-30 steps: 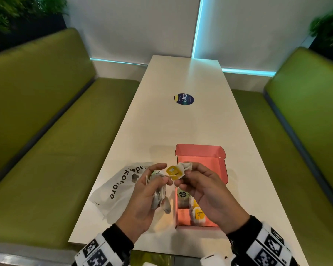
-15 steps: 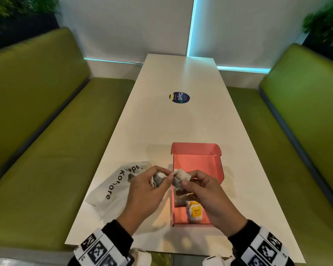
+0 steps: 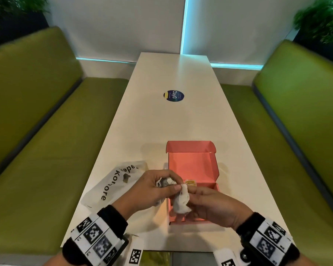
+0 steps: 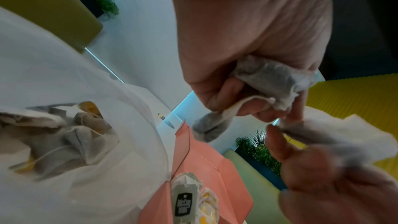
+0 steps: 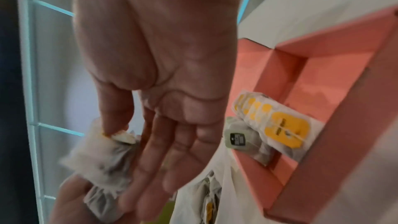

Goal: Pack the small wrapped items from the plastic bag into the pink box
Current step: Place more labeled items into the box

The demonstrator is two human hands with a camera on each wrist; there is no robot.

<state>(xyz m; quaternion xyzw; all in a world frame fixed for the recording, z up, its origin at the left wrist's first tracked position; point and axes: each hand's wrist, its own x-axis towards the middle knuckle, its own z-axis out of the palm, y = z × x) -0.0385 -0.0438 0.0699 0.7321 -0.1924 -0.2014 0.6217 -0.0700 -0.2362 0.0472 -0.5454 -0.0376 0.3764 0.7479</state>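
Observation:
The open pink box (image 3: 192,166) lies on the white table, its lid standing at the far side. Several small wrapped items with yellow tags (image 5: 280,123) lie in its near half. To its left lies the plastic bag (image 3: 113,181), with more items (image 4: 64,134) showing through it. My left hand (image 3: 171,182) grips a crumpled bunch of wrapped items (image 4: 269,77) just left of the box. Over the box's near left corner, my right hand (image 3: 192,196) pinches one white wrapped item (image 3: 181,200) between thumb and fingers. The two hands almost touch.
A round dark sticker (image 3: 173,96) sits on the long table (image 3: 181,121) beyond the box. Green benches (image 3: 56,131) run along both sides. The table's near edge is right under my wrists.
The item with its yellow tag upward has turned, hiding the tag. My right hand has drawn it down and towards me over the box's near end. My left hand keeps its bunch.

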